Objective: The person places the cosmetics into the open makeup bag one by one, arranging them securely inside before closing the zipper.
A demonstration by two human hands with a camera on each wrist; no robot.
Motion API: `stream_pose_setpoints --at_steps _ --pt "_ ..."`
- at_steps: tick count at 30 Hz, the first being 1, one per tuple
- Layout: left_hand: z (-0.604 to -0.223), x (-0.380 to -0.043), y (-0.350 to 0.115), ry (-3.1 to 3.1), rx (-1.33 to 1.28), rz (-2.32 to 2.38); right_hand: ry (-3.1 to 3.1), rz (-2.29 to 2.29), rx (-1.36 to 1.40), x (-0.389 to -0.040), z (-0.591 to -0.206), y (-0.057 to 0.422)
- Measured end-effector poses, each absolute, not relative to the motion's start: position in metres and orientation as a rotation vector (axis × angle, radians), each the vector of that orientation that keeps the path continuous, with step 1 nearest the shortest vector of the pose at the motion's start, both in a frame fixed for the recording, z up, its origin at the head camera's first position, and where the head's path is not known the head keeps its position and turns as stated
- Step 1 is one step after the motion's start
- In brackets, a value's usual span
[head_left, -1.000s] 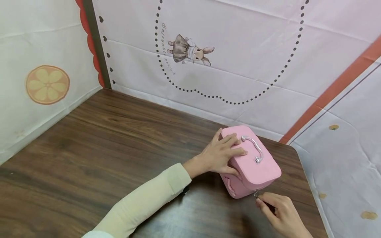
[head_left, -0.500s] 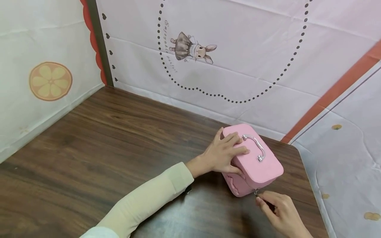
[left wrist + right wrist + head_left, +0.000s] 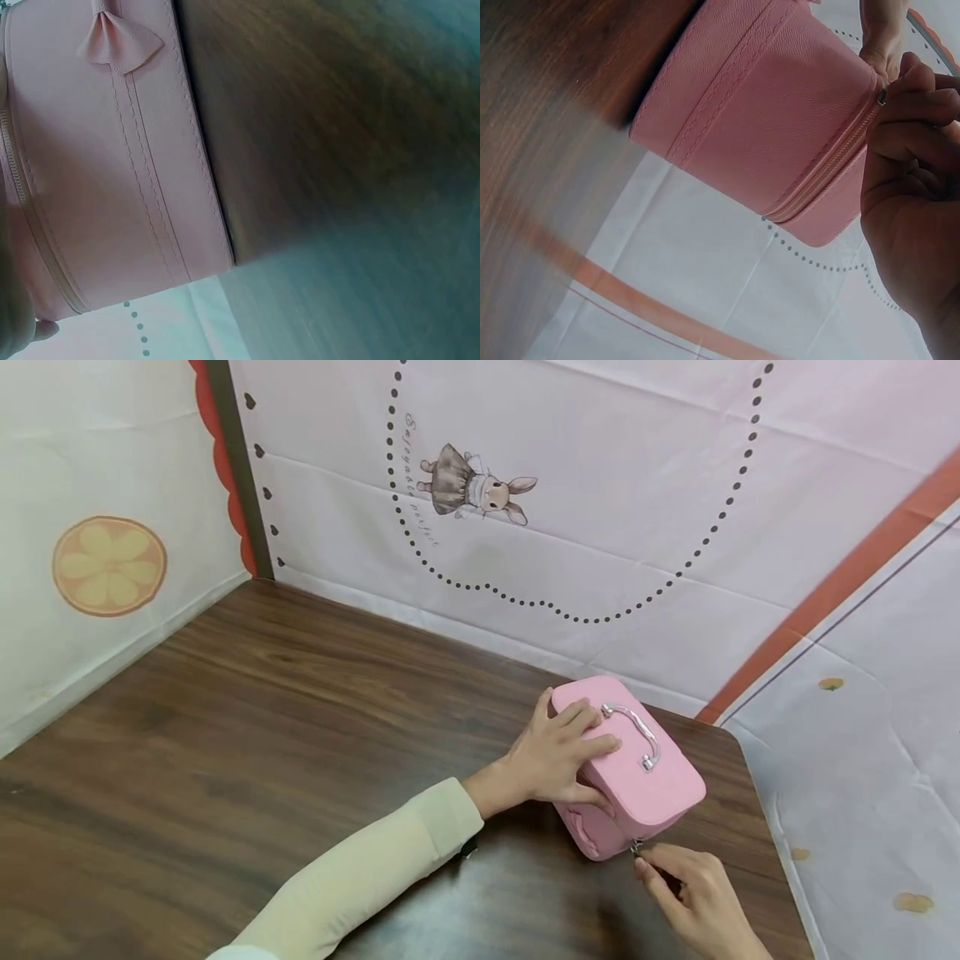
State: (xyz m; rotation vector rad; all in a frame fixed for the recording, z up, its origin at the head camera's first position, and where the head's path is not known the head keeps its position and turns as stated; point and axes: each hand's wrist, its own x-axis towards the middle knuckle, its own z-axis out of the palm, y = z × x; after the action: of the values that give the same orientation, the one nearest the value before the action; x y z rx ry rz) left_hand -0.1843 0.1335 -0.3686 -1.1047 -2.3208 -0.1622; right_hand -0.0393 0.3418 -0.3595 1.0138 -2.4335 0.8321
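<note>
A pink cosmetic case [image 3: 660, 793] with a silver handle [image 3: 636, 732] on its lid stands at the right of the table. My left hand [image 3: 558, 752] holds it from the left, fingers spread over the lid and thumb down on the side below the lid's edge. At the near corner my right hand [image 3: 693, 881] pinches the small metal zipper pull [image 3: 636, 847] between thumb and forefinger. Along the case's end, the right wrist view shows the closed zipper teeth [image 3: 821, 178] running away from those fingers. A pink bow [image 3: 120, 43] decorates the side in the left wrist view.
The dark wooden table [image 3: 300, 693] extends far to the left. Behind it hangs a printed cloth [image 3: 600, 485] with a rabbit figure; more cloth [image 3: 847, 793] stands along the right edge, close to the case.
The head view has shifted slightly. My right hand, with the zipper pull, has moved a little to the left at the case's near corner. The left hand keeps its place on the lid.
</note>
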Motion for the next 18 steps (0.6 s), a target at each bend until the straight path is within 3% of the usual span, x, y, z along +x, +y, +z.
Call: stream_pose_setpoints --at_steps 18 --pt "-0.3683 -0.1862 0.1382 -2.273 -1.066 -0.193 -2.411 0.86 0.921 -0.0436 -0.3584 0.3396"
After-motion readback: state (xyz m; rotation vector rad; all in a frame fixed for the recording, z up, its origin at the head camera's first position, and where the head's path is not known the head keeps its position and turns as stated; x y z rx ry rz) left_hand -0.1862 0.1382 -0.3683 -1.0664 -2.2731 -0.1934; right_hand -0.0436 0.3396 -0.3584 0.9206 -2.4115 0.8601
